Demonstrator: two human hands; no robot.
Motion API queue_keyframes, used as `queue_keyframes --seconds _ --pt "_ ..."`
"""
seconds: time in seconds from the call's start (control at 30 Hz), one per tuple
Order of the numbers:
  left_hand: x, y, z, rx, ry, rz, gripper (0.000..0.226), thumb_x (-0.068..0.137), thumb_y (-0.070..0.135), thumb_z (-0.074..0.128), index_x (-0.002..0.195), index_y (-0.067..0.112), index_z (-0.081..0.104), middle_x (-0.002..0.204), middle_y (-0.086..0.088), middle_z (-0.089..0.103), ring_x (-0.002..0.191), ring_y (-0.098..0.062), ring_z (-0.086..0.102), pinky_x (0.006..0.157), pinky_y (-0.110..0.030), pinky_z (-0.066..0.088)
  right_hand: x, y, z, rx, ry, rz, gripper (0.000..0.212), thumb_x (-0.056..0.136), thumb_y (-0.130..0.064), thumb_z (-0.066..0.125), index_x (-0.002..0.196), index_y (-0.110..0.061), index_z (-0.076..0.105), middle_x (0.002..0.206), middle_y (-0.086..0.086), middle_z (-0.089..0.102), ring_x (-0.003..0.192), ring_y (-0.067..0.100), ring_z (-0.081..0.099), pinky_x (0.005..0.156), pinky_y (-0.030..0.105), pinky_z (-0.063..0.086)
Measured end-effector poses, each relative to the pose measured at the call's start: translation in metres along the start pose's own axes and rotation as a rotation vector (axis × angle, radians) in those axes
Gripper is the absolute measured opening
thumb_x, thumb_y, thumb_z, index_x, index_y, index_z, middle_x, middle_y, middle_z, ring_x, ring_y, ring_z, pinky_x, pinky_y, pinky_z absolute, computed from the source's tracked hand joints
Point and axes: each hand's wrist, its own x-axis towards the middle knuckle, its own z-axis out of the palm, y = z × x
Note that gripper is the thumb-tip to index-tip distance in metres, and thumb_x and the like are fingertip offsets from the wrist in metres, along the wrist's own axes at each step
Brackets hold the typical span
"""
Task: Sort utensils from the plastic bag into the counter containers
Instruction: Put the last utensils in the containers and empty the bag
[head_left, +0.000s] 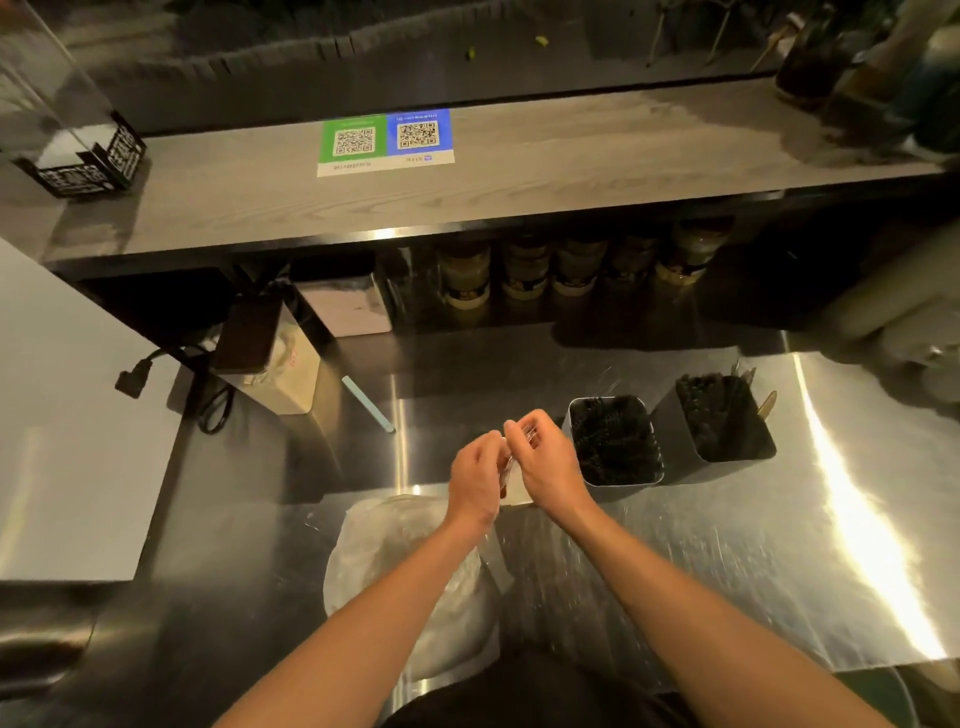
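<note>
A clear plastic bag (395, 561) lies crumpled on the steel counter under my left forearm. My left hand (475, 478) and my right hand (545, 462) meet above the counter and both grip a small bundle of utensils in clear wrap (511, 465), mostly hidden between them. Just right of my hands stands a steel container (615, 480) packed with dark utensils. A second, dark container (727, 457) with dark utensils stands farther right.
A pale blue straw-like stick (366, 404) lies on the counter behind my hands. A beige box (283, 374) and cables sit at back left, jars (524, 270) under the wooden shelf (519, 182). A grey appliance (67, 415) fills the left side.
</note>
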Motion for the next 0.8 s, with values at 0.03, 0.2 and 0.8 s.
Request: queue_keyframes --seconds 0.03,0.2,0.8 --pt "0.001 -0.001 0.005 -0.003 0.059 0.011 0.036 0.087 0.044 0.043 0.062 0.019 0.045 0.061 0.002 0.045 0.062 -0.015 0.04 0.06 -0.04 0.035 -0.001 -0.001 0.0 0.011 0.018 0.0 0.027 0.099 -0.038 0.056 0.089 -0.014 0.057 0.075 0.001 0.065 0.068 0.015 0.06 0.066 0.037 0.051" --pt "0.01 -0.004 0.013 -0.023 0.139 -0.059 0.044 0.105 0.041 0.042 0.075 0.011 0.055 0.063 -0.002 0.051 0.056 -0.015 0.048 0.054 -0.035 0.042 -0.004 -0.001 -0.006 0.015 0.069 -0.032 0.032 0.098 -0.038 0.061 0.083 -0.01 0.054 0.068 0.004 0.061 0.056 0.005 0.053 0.054 0.024 0.043" --pt "0.008 -0.058 -0.023 0.421 0.054 -0.072 0.005 0.101 0.022 0.056 0.1 0.027 0.057 0.091 0.01 0.064 0.084 -0.014 0.065 0.078 -0.04 0.061 0.018 0.029 0.007 -0.97 -0.291 -0.265 0.035 0.104 -0.045 0.043 0.123 -0.017 0.052 0.128 0.006 0.061 0.095 0.03 0.069 0.076 0.04 0.056"
